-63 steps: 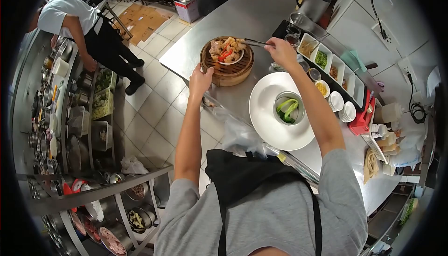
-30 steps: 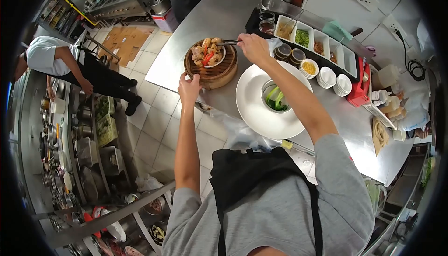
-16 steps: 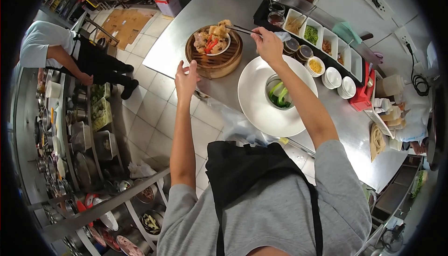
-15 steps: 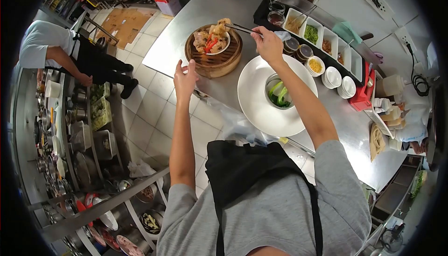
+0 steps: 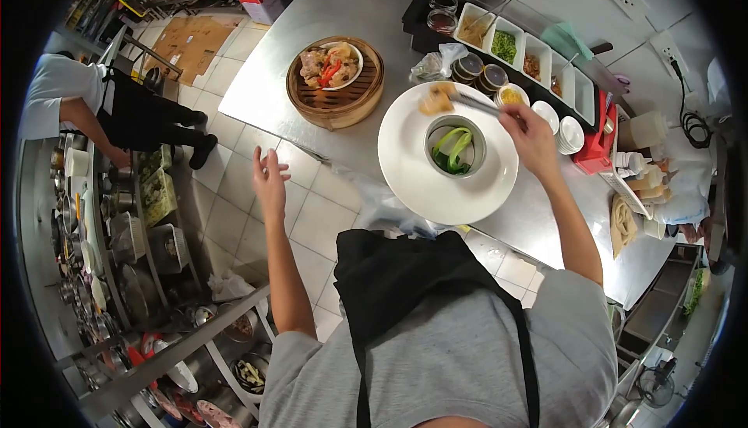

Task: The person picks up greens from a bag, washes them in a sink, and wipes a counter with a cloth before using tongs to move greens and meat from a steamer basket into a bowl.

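My right hand (image 5: 531, 136) grips thin dark chopsticks (image 5: 477, 104), blurred by motion. At their tips is a light brown piece of food (image 5: 438, 99), over the far side of a wide white plate (image 5: 401, 167). On the plate stands a metal ring mould (image 5: 478, 155) with green leafy vegetables (image 5: 454, 150) inside. My left hand (image 5: 269, 181) is empty, its fingers apart, in the air past the counter's edge. Beyond it, a round bamboo steamer (image 5: 343, 116) carries a small white dish (image 5: 358, 61) of meat pieces and red pepper strips (image 5: 331, 72).
White containers of chopped toppings (image 5: 504, 46) line the wall side, with jars (image 5: 468, 67) and stacked small bowls (image 5: 571, 136) beside them. A red box (image 5: 596, 147) stands farther right. Another person (image 5: 86, 100) is at the shelves on the left. A metal rail (image 5: 179, 350) runs at lower left.
My right hand has moved right, carrying the food piece from the steamer dish to above the plate. My left hand has drawn back from the steamer's side.
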Action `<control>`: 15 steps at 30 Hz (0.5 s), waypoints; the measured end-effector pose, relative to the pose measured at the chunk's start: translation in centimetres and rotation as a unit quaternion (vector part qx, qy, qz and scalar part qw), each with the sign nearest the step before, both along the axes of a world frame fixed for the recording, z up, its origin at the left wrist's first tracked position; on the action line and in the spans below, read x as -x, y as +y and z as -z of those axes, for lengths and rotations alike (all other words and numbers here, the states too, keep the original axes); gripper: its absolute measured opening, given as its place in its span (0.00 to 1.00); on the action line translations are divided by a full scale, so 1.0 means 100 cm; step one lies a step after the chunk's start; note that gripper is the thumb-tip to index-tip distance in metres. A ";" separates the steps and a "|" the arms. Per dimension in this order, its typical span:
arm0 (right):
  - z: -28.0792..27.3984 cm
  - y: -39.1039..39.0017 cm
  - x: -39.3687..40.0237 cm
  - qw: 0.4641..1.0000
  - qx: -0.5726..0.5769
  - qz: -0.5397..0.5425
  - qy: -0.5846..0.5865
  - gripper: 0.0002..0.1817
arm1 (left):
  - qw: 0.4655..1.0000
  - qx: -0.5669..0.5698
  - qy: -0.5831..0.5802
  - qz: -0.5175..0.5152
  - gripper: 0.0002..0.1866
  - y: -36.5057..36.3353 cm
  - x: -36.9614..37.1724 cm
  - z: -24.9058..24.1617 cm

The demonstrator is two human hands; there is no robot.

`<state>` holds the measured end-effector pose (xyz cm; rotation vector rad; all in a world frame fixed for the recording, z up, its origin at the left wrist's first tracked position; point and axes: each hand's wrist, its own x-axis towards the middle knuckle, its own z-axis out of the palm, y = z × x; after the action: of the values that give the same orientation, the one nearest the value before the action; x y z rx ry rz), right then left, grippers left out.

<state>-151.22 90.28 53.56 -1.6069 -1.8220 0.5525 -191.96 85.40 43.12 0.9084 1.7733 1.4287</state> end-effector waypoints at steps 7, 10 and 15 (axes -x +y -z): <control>0.020 -0.019 -0.017 0.993 0.050 -0.044 -0.098 0.10 | 1.000 0.003 -0.016 -0.019 0.29 -0.023 -0.002 0.009; 0.020 -0.011 -0.003 0.984 0.048 -0.080 -0.153 0.09 | 1.000 0.005 -0.022 -0.019 0.29 -0.026 -0.002 0.009; -0.029 -0.005 0.008 0.966 0.005 -0.119 -0.230 0.09 | 0.999 -0.004 -0.020 -0.029 0.29 -0.037 0.000 0.012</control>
<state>-152.01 89.75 56.43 -1.6301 -2.3784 0.3032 -192.00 81.74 41.89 0.8336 1.7791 1.4804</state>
